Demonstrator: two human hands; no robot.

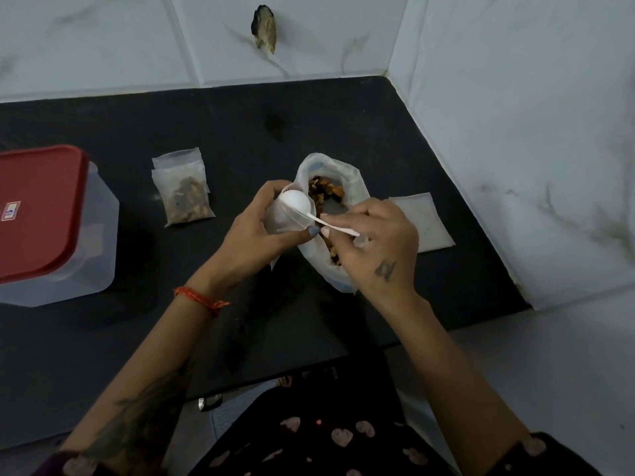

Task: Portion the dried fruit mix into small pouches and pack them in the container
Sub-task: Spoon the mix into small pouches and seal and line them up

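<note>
Over the dark counter [343, 139], near its right-hand corner, we hold a small pouch [280, 218] upright in the left hand [254, 231], the fingers curled round it so that its mouth faces up. The right hand [374, 242] pinches the handle of a white plastic spoon [297, 204], whose bowl is turned over the pouch mouth; whether the spoon has emptied we cannot tell, since its back faces us. Directly behind the hands stands the open bag of dried fruit mix [330, 190], its rim rolled down and its contents showing.

To do this step well, we judge, the spoon bowl should sit inside the pouch mouth before tipping, the left fingers keeping the mouth spread and not squeezed flat, with the pouch held above the open bag so that spilt pieces fall back into it.

Two filled pouches [184, 190] lie stacked to the left, well apart from the hands. Further left stands the clear container [99, 235], its red lid [37, 207] on; it must be opened before packing. A flat pouch [424, 221], apparently empty, lies just right of the bag. Nothing stands between hands and bag.
</note>
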